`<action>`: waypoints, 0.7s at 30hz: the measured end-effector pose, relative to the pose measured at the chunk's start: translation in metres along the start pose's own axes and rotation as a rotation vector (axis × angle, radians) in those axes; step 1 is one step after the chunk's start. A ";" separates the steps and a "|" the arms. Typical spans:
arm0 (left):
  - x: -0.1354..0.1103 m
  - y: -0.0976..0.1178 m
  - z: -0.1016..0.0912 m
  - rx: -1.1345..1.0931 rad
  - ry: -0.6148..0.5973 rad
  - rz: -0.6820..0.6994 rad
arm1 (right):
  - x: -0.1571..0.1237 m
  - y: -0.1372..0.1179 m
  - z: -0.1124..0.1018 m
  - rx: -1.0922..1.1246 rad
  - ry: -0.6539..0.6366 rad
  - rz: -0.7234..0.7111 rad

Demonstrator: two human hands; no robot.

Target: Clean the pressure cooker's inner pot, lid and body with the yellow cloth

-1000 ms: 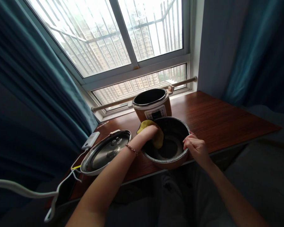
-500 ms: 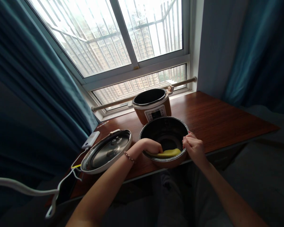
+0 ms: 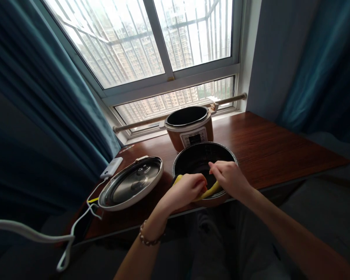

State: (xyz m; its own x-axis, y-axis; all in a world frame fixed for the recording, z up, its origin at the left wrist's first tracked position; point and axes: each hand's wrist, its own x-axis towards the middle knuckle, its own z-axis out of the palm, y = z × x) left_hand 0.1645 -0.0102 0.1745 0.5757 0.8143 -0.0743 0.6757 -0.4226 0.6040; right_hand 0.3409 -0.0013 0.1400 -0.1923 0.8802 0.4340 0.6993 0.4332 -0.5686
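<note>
A dark inner pot (image 3: 192,159) with a brown outside sits at the table's near edge, tipped slightly towards me. Over its near rim, my left hand (image 3: 189,188) is closed round a yellow cloth (image 3: 210,192), part of which shows beyond the wrist side. My right hand (image 3: 229,177) is above the right side of the pot's opening, fingers curled, with the cloth's right end running up to it; the exact grip is hidden. Behind the pot stands a brown and white cooker body (image 3: 189,130) with a control panel, its top uncovered.
A round lid (image 3: 134,186) lies inner side up at the left of the wooden table (image 3: 268,144). Beyond it are a white power bank (image 3: 112,167) and white cable (image 3: 72,235). A barred window, a rail (image 3: 142,123) and blue curtains (image 3: 46,77) surround the table.
My right hand has left the pot's right rim and moved inward to the cloth. My left hand has come up from inside the pot to its near rim, lifting the yellow cloth.
</note>
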 end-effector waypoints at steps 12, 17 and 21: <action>-0.035 -0.066 0.007 -0.262 0.767 -0.199 | 0.036 -0.006 0.041 0.412 -1.019 -0.023; -0.018 -0.093 0.026 -0.149 0.820 -0.263 | 0.040 0.006 0.030 0.229 -1.209 0.077; -0.012 -0.094 0.028 -0.106 0.800 -0.279 | 0.050 0.031 0.027 -0.155 -1.343 0.033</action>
State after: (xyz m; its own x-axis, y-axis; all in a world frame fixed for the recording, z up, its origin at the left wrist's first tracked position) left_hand 0.1067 0.0087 0.0967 -0.1305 0.9357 0.3277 0.6749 -0.1583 0.7208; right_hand 0.3347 0.0617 0.1251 -0.6306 0.4369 -0.6415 0.7694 0.4604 -0.4427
